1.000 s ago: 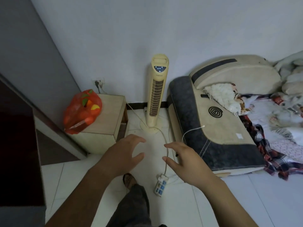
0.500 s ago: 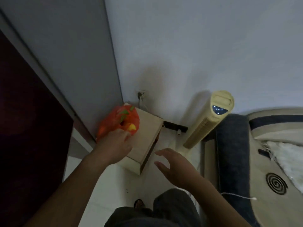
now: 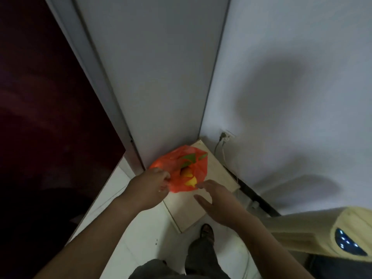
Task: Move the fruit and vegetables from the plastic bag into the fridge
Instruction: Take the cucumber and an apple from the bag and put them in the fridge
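Note:
An orange plastic bag sits on the far corner of a low pale wooden cabinet, against the grey side of the fridge. Its mouth gapes, showing yellow and orange fruit and green patches inside. My left hand pinches the bag's near left edge. My right hand hovers open over the cabinet top, fingertips just at the bag's near right edge. The fridge's dark red door fills the left side.
A wall socket with a plugged cable sits behind the cabinet. A cream tower fan leans in at the lower right. My foot and dark trouser leg stand on the white tiled floor beside the cabinet.
I have stepped up to the cabinet and the view has swung left toward the fridge. My left hand has closed on the bag's edge; my right hand has reached up beside the bag.

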